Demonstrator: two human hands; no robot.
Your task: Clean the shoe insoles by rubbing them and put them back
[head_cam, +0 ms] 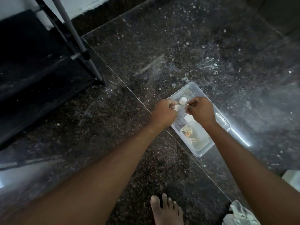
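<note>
No insole anywhere in view, and no shoe either; whereabouts impossible to tell. By judgement, light, thin and floppy once in hand, prone to fold if lifted by one tip, perhaps a little tacky on the worn face. Best taken flat by heel and toe ends, or pinched along the edge at the waist, then rubbed against a firm support.

For now, both hands low over a clear plastic box (226,125) on the floor (146,46). Left hand (164,111) curled tight, pinching, seemingly, a small white piece (183,100) at the fingertips. Right hand (202,110) just beside it, fingers drawn in on a small shiny bit (187,104), too small to name. Inside the box, crumpled paper (188,131).

Further out: a black rack (40,75) at the far left, a bare foot (165,210) near, a rumpled cloth (240,215) at the lower right edge.
</note>
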